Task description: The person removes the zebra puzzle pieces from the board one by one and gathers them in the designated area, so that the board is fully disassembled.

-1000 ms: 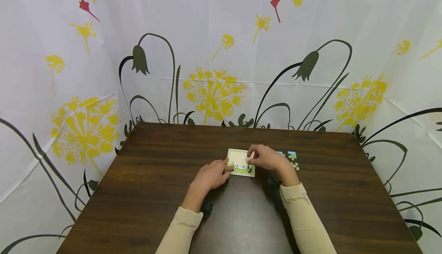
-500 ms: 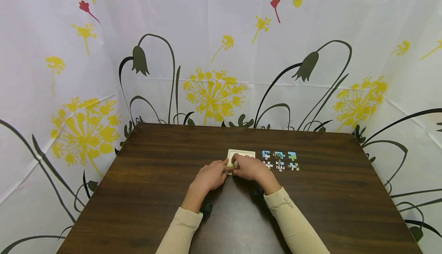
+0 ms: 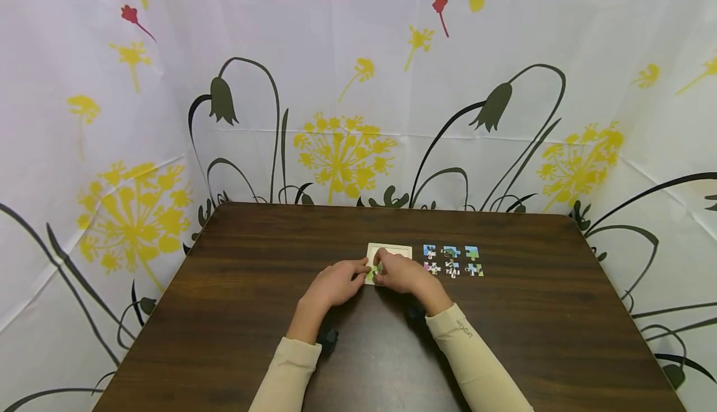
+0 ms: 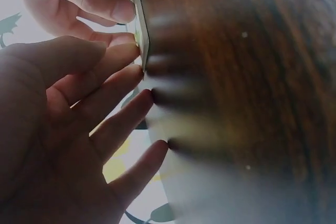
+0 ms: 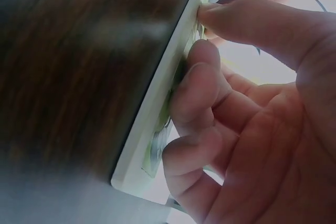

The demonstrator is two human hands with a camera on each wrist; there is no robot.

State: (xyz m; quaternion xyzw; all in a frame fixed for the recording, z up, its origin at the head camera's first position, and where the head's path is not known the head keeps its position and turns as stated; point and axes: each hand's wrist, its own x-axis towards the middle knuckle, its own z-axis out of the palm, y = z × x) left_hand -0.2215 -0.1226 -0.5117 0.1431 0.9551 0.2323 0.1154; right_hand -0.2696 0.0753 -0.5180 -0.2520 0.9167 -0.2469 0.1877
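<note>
Moved leftward, my right hand (image 3: 404, 275), fingers curled over the puzzle tray (image 3: 396, 249) just below frame centre, any hold unclear, my left hand (image 3: 335, 283), fingers extended, touching its left edge

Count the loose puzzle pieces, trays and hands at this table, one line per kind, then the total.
Loose puzzle pieces: 6
Tray: 1
Hands: 2, left hand and right hand
Total: 9
Pieces inside the tray are partly covered, so left uncounted.
</note>
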